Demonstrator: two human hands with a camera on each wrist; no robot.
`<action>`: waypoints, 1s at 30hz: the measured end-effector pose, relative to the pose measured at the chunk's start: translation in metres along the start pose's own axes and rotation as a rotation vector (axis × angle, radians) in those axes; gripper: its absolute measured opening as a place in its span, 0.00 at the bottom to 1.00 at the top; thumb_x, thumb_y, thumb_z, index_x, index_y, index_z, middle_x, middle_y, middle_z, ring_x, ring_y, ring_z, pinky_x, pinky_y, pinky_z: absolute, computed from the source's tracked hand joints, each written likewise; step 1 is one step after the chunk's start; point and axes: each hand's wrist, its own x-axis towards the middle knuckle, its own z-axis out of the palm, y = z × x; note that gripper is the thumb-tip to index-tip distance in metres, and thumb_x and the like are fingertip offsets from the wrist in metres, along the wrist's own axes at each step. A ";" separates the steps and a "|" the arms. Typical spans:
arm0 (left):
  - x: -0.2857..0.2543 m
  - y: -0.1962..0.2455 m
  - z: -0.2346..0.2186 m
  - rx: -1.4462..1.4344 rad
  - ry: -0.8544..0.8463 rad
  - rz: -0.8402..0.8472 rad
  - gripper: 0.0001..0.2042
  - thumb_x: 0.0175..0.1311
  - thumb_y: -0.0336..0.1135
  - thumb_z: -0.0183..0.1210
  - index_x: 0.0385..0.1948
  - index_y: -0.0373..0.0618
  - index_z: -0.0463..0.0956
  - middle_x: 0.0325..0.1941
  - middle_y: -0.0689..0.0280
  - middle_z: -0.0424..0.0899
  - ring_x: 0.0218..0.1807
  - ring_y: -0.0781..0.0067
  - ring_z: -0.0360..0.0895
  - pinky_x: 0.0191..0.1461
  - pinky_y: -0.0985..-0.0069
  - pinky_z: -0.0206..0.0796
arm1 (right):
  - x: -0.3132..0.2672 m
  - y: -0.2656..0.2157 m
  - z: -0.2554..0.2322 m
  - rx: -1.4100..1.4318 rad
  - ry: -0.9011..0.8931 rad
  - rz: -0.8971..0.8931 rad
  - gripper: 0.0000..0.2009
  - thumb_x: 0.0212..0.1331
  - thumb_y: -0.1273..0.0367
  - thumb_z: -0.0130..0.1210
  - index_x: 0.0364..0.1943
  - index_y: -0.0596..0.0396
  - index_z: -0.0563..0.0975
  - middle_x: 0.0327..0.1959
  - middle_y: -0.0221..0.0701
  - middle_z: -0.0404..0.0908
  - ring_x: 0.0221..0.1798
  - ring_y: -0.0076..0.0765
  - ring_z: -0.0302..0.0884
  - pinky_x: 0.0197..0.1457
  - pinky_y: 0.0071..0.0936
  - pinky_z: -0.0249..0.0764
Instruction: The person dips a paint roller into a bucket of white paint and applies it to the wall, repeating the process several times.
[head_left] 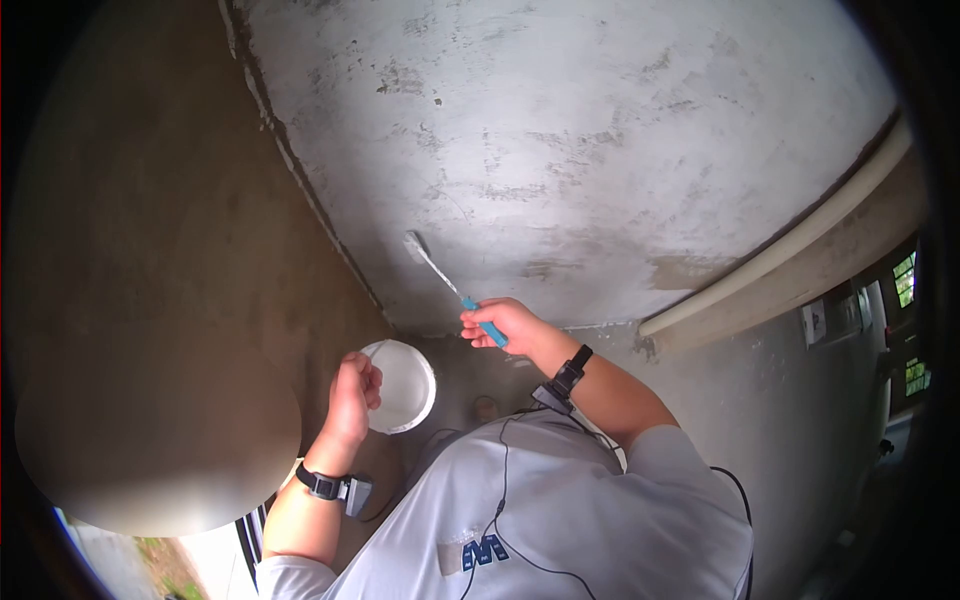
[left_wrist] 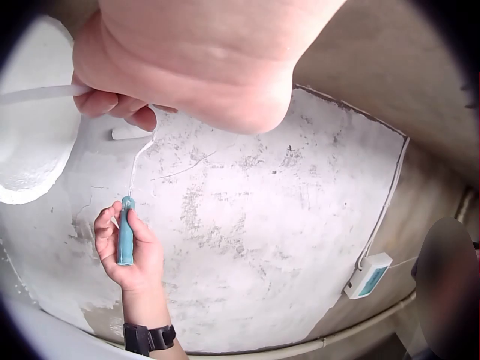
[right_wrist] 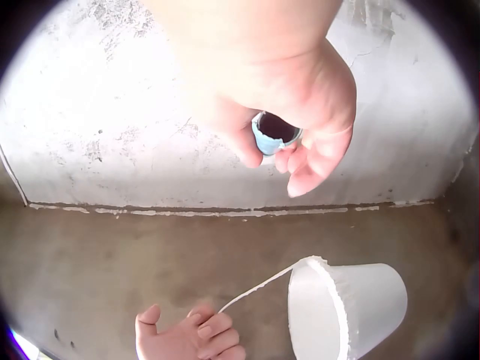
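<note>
Right hand curled round the blue handle of a small roller, thumb along one side, the person stands facing a patchy white wall. From the grip a thin, white-smeared rod runs out to the roller head, which is up against the white surface or just off it; I cannot tell which. Lower down and over to the person's left, the left hand has its fingers bent round the white bail of a bucket. That bucket hangs beside the hand, its mouth open and its rim crusted white. Black bands circle both wrists, and the shirt is pale. Off to the person's right, a pale pipe runs along the wall's edge.
</note>
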 end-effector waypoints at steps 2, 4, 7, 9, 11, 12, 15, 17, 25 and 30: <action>0.001 -0.002 0.000 -0.007 0.018 0.005 0.10 0.67 0.46 0.48 0.30 0.52 0.67 0.25 0.69 0.71 0.21 0.82 0.58 0.25 0.79 0.52 | 0.000 -0.001 -0.002 -0.005 -0.108 0.096 0.07 0.65 0.69 0.57 0.42 0.56 0.76 0.28 0.30 0.79 0.29 0.33 0.80 0.27 0.30 0.77; 0.002 -0.002 0.002 0.020 0.024 0.004 0.10 0.66 0.47 0.47 0.30 0.54 0.66 0.26 0.70 0.70 0.21 0.82 0.55 0.26 0.79 0.51 | 0.003 0.001 -0.002 -0.039 -0.171 0.094 0.05 0.65 0.69 0.56 0.40 0.54 0.75 0.27 0.30 0.77 0.26 0.31 0.78 0.24 0.29 0.74; 0.000 0.001 0.005 0.048 0.027 0.001 0.11 0.66 0.49 0.46 0.29 0.56 0.65 0.26 0.70 0.69 0.21 0.82 0.53 0.27 0.79 0.50 | 0.007 0.005 -0.003 -0.010 -0.263 0.114 0.05 0.66 0.68 0.56 0.35 0.51 0.72 0.23 0.27 0.73 0.21 0.26 0.71 0.19 0.26 0.66; 0.000 0.003 0.006 0.053 0.023 0.003 0.11 0.66 0.49 0.46 0.29 0.56 0.65 0.26 0.70 0.69 0.21 0.82 0.53 0.27 0.79 0.50 | 0.007 0.004 0.001 0.054 -0.293 0.134 0.07 0.67 0.67 0.56 0.32 0.49 0.71 0.21 0.26 0.71 0.18 0.24 0.67 0.17 0.25 0.60; 0.001 0.001 0.005 0.040 0.044 0.000 0.11 0.66 0.49 0.46 0.29 0.56 0.65 0.27 0.70 0.69 0.20 0.82 0.53 0.27 0.79 0.49 | 0.002 0.004 0.007 0.015 -0.216 0.062 0.09 0.68 0.66 0.56 0.30 0.48 0.69 0.17 0.22 0.65 0.14 0.20 0.58 0.16 0.24 0.52; 0.001 0.001 0.003 0.043 0.044 0.000 0.11 0.66 0.49 0.46 0.29 0.56 0.65 0.27 0.70 0.69 0.20 0.82 0.53 0.27 0.79 0.49 | 0.004 0.006 0.006 0.018 -0.216 0.061 0.09 0.68 0.66 0.56 0.30 0.48 0.69 0.17 0.22 0.65 0.14 0.20 0.58 0.16 0.24 0.52; 0.001 0.000 -0.004 0.032 0.036 0.002 0.12 0.67 0.51 0.45 0.30 0.56 0.64 0.27 0.70 0.69 0.20 0.82 0.52 0.27 0.79 0.49 | 0.003 0.011 0.001 -0.005 -0.141 0.023 0.11 0.68 0.65 0.56 0.30 0.48 0.68 0.15 0.21 0.63 0.13 0.20 0.57 0.16 0.24 0.51; 0.001 0.001 -0.008 -0.018 0.004 0.006 0.13 0.67 0.53 0.45 0.30 0.55 0.64 0.28 0.70 0.69 0.20 0.82 0.53 0.27 0.79 0.49 | -0.004 0.010 -0.006 0.025 -0.120 -0.023 0.11 0.68 0.66 0.56 0.30 0.48 0.68 0.15 0.22 0.64 0.14 0.21 0.58 0.17 0.25 0.52; -0.004 0.009 0.003 -0.039 0.008 -0.024 0.12 0.66 0.51 0.46 0.29 0.55 0.64 0.26 0.71 0.67 0.21 0.82 0.53 0.28 0.79 0.49 | -0.042 0.011 -0.064 0.113 -0.014 -0.092 0.10 0.67 0.67 0.56 0.29 0.49 0.69 0.15 0.22 0.65 0.12 0.21 0.58 0.15 0.25 0.52; -0.001 0.009 0.004 -0.068 0.003 -0.060 0.12 0.66 0.50 0.47 0.29 0.55 0.63 0.25 0.71 0.67 0.21 0.82 0.53 0.28 0.78 0.48 | -0.062 0.020 -0.097 0.201 0.064 -0.167 0.10 0.68 0.66 0.56 0.30 0.49 0.69 0.15 0.22 0.64 0.12 0.20 0.58 0.15 0.24 0.52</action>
